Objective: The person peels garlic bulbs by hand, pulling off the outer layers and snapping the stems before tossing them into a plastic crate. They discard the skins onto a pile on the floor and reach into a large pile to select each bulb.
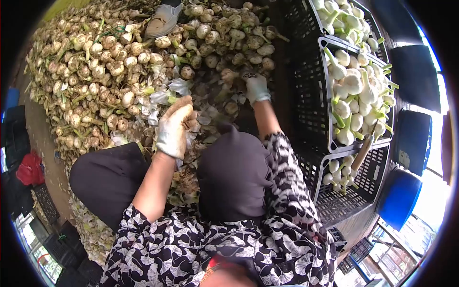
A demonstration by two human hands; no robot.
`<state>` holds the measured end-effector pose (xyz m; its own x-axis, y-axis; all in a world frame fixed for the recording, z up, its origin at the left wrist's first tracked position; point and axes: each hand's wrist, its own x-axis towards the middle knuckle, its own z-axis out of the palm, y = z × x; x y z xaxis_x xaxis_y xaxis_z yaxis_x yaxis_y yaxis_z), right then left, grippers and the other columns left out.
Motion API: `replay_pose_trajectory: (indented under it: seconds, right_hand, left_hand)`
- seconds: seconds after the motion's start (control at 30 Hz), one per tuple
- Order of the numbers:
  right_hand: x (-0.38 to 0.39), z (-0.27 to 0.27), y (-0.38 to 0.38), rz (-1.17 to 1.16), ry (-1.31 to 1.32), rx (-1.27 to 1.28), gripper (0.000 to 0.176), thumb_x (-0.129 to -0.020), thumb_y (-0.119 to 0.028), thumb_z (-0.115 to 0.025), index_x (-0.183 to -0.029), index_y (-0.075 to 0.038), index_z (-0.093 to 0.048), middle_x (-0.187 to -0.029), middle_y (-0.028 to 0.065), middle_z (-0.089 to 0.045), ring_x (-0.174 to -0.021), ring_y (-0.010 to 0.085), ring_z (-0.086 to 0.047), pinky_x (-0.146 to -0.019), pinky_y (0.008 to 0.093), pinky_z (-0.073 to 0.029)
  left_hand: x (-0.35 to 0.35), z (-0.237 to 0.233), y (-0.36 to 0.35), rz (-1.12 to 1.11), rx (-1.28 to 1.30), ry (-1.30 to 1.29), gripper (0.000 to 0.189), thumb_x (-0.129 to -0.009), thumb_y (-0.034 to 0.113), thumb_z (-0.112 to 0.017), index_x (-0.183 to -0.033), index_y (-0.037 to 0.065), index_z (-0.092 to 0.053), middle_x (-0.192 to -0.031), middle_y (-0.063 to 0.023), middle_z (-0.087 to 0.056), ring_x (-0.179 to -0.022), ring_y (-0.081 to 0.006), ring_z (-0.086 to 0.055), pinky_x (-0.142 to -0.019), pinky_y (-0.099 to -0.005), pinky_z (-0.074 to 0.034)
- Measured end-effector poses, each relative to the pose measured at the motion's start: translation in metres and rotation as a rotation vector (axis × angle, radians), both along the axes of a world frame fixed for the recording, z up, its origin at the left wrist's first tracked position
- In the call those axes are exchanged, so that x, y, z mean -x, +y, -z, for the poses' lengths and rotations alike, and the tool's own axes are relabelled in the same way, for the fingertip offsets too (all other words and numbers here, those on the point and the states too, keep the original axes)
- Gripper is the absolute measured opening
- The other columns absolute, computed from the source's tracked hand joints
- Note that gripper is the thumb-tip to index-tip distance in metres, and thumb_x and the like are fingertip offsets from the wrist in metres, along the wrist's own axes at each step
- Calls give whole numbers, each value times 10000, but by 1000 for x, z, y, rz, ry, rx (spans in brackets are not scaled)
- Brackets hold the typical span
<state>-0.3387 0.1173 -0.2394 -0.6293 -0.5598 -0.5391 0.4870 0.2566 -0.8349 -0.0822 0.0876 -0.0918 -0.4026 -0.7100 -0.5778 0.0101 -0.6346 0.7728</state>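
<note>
My left hand (175,125), in a whitish work glove with a soiled palm and fingers, is raised over loose peelings, its fingers curled together; whether anything is inside them is hidden. Farther forward and to the right, my right hand (257,88), also gloved, reaches to the near edge of the bulb pile. A dark, soiled bulb or clump shows at its fingertips, too blurred to make out. Unpeeled garlic bulbs (107,67) with short stems form a large heap ahead and to the left. Pale peelings (180,86) lie between the hands.
At the right, a black crate (329,95) holds cleaned white bulbs (353,83), with another full crate behind it. A nearer crate (349,205) holds fewer bulbs, and a wooden-handled tool (362,153) rests at its edge. Blue containers (400,198) stand farther right.
</note>
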Motion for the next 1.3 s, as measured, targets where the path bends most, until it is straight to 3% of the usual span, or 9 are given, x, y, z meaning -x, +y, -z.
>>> replay_pose_trajectory:
  seconds: [0.1,0.2,0.37,0.43,0.63,0.73,0.93,1.0,1.3]
  right_hand:
    - [-33,-134,17,-447,41,297,231,-888,-127,-616,-1058,29,-623,-869,33,-648,-737,97,-585,-665,242,-481]
    - [-59,-203,27,-659,211,338,260,-905,-157,-615,-1076,39,-618,-898,42,-654,-810,84,-570,-757,237,-479]
    - [-76,-261,24,-737,408,476,320,-904,-199,-622,-1111,45,-599,-887,38,-646,-766,83,-574,-701,225,-484]
    - [-97,-284,27,-579,67,513,367,-893,-265,-638,-1106,31,-600,-873,30,-636,-730,68,-553,-655,219,-471]
    - [-140,-310,35,-549,341,597,385,-855,-291,-684,-1039,39,-609,-874,32,-643,-780,67,-538,-712,231,-456]
    - [-161,-321,38,-454,604,624,338,-854,-250,-679,-1002,46,-608,-823,87,-659,-745,85,-548,-692,266,-470]
    - [-175,-336,54,-541,682,511,263,-900,-174,-629,-1059,33,-597,-894,21,-641,-795,51,-540,-710,217,-468]
    - [-180,-339,59,-512,780,543,232,-824,-165,-690,-946,21,-621,-756,147,-619,-686,175,-591,-676,299,-476]
    - [-178,-336,81,-540,542,631,146,-847,-54,-650,-952,34,-601,-814,26,-639,-774,50,-531,-704,224,-459]
  left_hand:
    - [11,2,-7,-53,-51,73,509,-941,395,-516,-1297,34,-473,-1061,-97,-596,-718,-146,-555,-608,-269,-462]
    - [12,-45,0,191,-41,360,510,-964,448,-445,-1285,51,-469,-1073,-86,-598,-796,-153,-574,-643,-278,-483]
    - [-7,-90,6,156,51,582,538,-924,364,-561,-1331,34,-438,-1209,-95,-564,-1072,-194,-574,-826,-373,-523]
    - [-18,-115,12,99,223,515,551,-913,332,-588,-1338,21,-427,-1222,-109,-557,-1064,-196,-581,-841,-377,-520]
    - [-35,-139,29,-138,1084,19,590,-762,183,-779,-1247,-41,-529,-1126,-109,-625,-1006,-152,-590,-882,-286,-480]
    - [-44,-143,35,-207,1180,-20,584,-757,178,-781,-1244,-32,-537,-1128,-107,-628,-1004,-162,-594,-881,-290,-480]
    - [-62,-152,41,-222,1077,123,550,-765,168,-771,-1235,-17,-553,-1144,-107,-627,-1013,-162,-591,-893,-293,-475]
    - [-67,-155,42,-223,1089,146,541,-772,162,-765,-1238,-13,-554,-1147,-105,-627,-1012,-160,-591,-895,-293,-474]
    - [-69,-161,50,-90,678,479,486,-918,331,-587,-1231,-36,-532,-1084,-102,-627,-929,-159,-619,-767,-287,-530]
